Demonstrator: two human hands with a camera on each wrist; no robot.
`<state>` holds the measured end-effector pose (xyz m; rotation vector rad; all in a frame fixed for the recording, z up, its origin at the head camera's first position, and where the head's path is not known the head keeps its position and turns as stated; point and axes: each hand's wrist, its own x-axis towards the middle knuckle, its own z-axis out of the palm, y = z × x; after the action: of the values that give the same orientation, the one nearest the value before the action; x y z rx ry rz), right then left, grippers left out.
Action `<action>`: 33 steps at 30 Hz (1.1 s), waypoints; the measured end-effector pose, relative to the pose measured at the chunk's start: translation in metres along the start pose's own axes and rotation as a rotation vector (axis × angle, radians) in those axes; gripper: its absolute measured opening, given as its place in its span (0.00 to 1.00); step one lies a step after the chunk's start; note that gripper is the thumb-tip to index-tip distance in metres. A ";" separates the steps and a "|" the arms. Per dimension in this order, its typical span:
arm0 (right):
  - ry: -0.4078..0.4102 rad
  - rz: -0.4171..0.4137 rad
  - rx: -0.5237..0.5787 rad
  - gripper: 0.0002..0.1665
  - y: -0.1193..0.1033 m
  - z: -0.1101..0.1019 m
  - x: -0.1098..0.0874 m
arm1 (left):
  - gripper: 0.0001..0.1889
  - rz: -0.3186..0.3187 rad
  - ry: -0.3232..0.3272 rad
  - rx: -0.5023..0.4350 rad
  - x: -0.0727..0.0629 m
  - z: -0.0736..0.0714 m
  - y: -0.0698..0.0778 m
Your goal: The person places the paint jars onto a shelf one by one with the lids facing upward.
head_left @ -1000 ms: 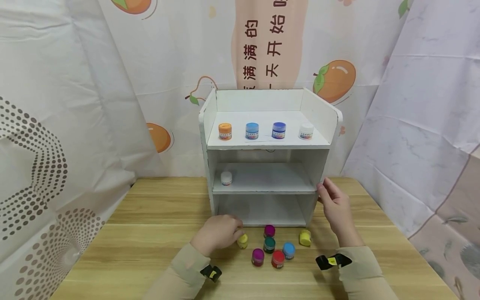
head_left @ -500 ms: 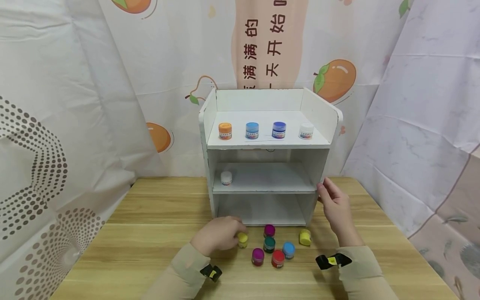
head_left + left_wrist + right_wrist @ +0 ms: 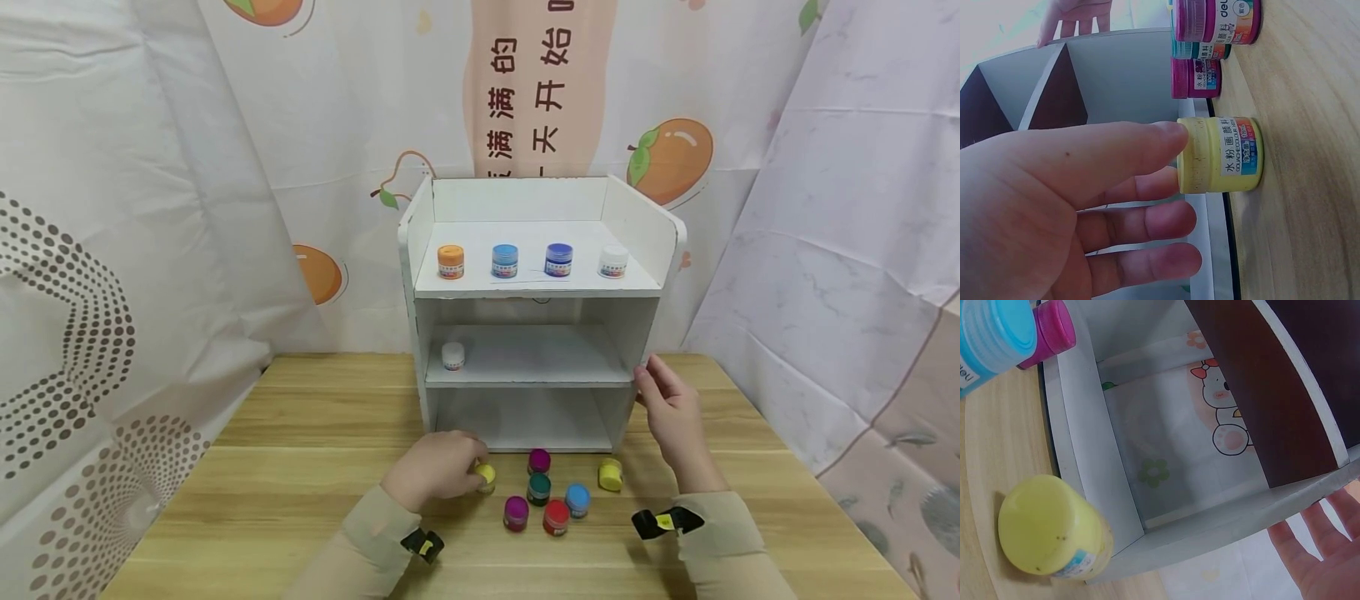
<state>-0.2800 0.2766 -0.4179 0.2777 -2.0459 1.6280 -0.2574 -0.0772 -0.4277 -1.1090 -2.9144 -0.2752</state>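
My left hand [image 3: 438,469] holds a small yellow gouache jar [image 3: 1229,155] by its lid, thumb and index finger around it, while the other fingers stretch out loosely. The jar stands upright on the wooden table before the white shelf [image 3: 536,447]. At the shelf's right side panel, my right hand [image 3: 671,412] touches the edge; its fingers look straight against the outer face in the right wrist view. A second yellow jar [image 3: 610,475] sits below that hand. Between the hands are two magenta-purple jars, a dark green jar [image 3: 538,489], a red jar [image 3: 557,517] and a light blue jar [image 3: 577,501].
On the top shelf stand an orange jar [image 3: 451,262], a light blue jar [image 3: 505,261], a dark blue jar [image 3: 558,260] and a white jar [image 3: 612,261]. Another white jar [image 3: 453,357] is at the middle shelf's left. A printed curtain [image 3: 345,100] hangs behind.
My left fingers have shifted slightly around the yellow jar, the thumb now lower at its side, and the jar has turned or moved a little. My right hand stays put.
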 end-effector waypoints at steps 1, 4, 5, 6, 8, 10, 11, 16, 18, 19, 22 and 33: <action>0.002 0.001 -0.002 0.29 0.000 0.000 0.000 | 0.10 0.000 0.001 0.002 0.000 0.001 0.000; 0.005 0.005 -0.002 0.29 0.001 0.000 0.000 | 0.11 -0.002 0.005 0.017 0.001 0.003 -0.001; 0.006 0.005 -0.003 0.30 0.002 0.000 0.000 | 0.11 -0.003 0.006 0.023 0.002 0.004 -0.001; 0.006 0.005 -0.001 0.29 0.002 0.000 0.000 | 0.12 -0.003 0.008 0.028 0.002 0.005 -0.002; 0.006 0.003 -0.002 0.30 0.002 0.000 0.000 | 0.12 -0.005 0.010 0.035 0.002 0.006 -0.002; 0.004 0.001 -0.003 0.30 0.002 0.000 0.000 | 0.12 -0.006 0.013 0.037 0.002 0.007 -0.002; 0.004 0.000 -0.005 0.30 0.002 0.000 0.000 | 0.12 -0.006 0.014 0.038 0.002 0.007 -0.002; 0.009 0.004 -0.001 0.29 0.002 0.000 0.000 | 0.10 -0.005 0.011 0.044 0.001 0.004 -0.002; 0.009 0.007 0.002 0.30 0.002 0.000 0.000 | 0.11 -0.007 0.001 0.037 0.001 0.003 -0.001; 0.008 0.008 0.003 0.30 0.002 0.000 -0.001 | 0.12 -0.010 -0.008 0.030 0.001 0.003 0.000; 0.006 0.010 0.003 0.30 0.002 0.000 -0.001 | 0.16 -0.013 -0.031 0.013 0.002 0.004 0.001; 0.003 0.013 -0.009 0.31 0.001 -0.001 0.000 | 0.16 -0.007 -0.033 0.051 0.004 0.010 0.005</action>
<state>-0.2807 0.2778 -0.4189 0.2597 -2.0561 1.6260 -0.2569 -0.0692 -0.4362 -1.1074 -2.9365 -0.1839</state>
